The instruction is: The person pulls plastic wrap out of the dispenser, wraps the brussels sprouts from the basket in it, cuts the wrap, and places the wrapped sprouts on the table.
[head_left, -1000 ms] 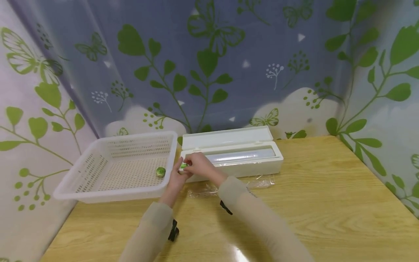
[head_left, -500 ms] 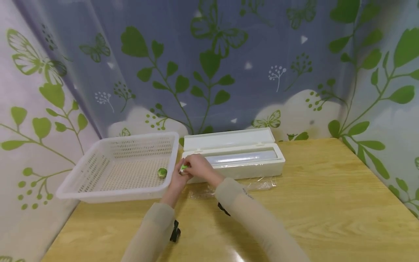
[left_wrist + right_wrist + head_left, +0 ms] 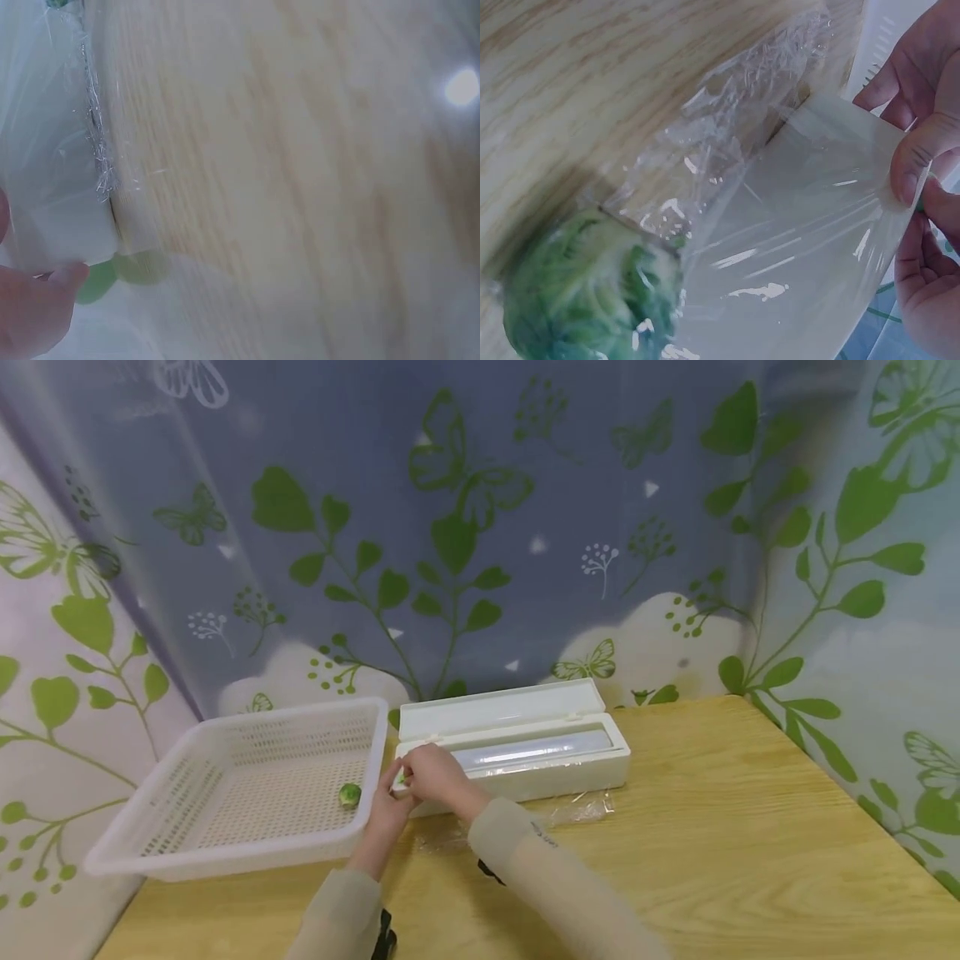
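A white cling film box (image 3: 577, 779) stands lid up on the table, its film roll (image 3: 536, 752) showing inside. My left hand (image 3: 384, 820) holds the box's left end, its thumb on the front face in the right wrist view. With bent fingers my right hand (image 3: 437, 778) pinches a small green slider (image 3: 402, 780) at that same end, mostly hidden by the fingers. Clear film (image 3: 735, 105) hangs over the box's front onto the table. A green Brussels sprout (image 3: 592, 289) lies under the film before the box, hidden by my right arm in the head view.
Left of the box stands a white perforated basket (image 3: 377, 760), close beside my left hand, with one Brussels sprout (image 3: 348, 795) inside. A patterned curtain (image 3: 495, 568) rises behind the wooden table (image 3: 750, 827).
The head view has shifted, so everything sits lower and slightly left in it. Both hands stay at the box's left end with only slight finger movement.
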Action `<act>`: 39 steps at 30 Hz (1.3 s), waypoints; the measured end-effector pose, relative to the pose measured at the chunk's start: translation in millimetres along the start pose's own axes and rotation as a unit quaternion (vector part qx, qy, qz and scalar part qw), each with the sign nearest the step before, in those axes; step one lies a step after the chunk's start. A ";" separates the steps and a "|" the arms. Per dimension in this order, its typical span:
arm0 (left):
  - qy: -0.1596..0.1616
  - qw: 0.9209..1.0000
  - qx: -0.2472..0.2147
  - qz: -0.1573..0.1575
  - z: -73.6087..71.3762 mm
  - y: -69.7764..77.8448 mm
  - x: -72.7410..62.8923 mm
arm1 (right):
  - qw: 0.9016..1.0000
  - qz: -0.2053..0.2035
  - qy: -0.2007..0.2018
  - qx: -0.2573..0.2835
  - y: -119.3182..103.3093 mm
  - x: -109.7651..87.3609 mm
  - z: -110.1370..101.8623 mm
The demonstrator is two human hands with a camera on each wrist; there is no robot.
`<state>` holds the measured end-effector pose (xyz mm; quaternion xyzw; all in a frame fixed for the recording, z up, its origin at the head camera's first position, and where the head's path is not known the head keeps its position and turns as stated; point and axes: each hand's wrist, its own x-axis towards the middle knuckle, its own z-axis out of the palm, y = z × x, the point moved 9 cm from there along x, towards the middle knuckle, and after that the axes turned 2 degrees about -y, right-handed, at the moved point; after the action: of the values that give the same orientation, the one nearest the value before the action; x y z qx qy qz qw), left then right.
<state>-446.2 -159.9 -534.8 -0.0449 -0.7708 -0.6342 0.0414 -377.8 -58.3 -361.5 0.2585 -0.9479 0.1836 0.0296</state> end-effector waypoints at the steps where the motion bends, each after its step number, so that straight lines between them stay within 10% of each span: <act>1: 0.000 1.000 0.007 -0.009 3.4 37.4 -21.4 | 1.000 0.003 0.001 -0.002 -0.1 -0.5 0.2; 4: -0.004 0.999 0.023 -0.030 11.1 103.8 -56.0 | 1.000 0.012 0.003 -0.014 0.2 -1.0 -1.7; 8: -0.008 0.998 0.033 -0.049 12.3 125.9 -67.7 | 0.999 0.023 -0.008 -0.027 -0.5 -0.5 -2.0; 26: -0.023 0.999 0.035 -0.029 12.5 121.4 -63.8 | 0.999 0.042 -0.021 0.010 7.4 -0.5 0.0; 34: -0.018 0.998 -0.021 0.048 4.6 64.1 -30.8 | 0.999 0.036 -0.015 0.025 10.7 0.0 -1.8; 39: -0.009 1.000 -0.004 0.017 6.0 97.8 -50.6 | 0.999 0.030 -0.009 0.035 10.9 1.6 0.9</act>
<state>-384.1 -136.1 -446.7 -0.0642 -0.7678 -0.6359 0.0451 -384.6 -50.7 -365.7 0.2323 -0.9486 0.2150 0.0062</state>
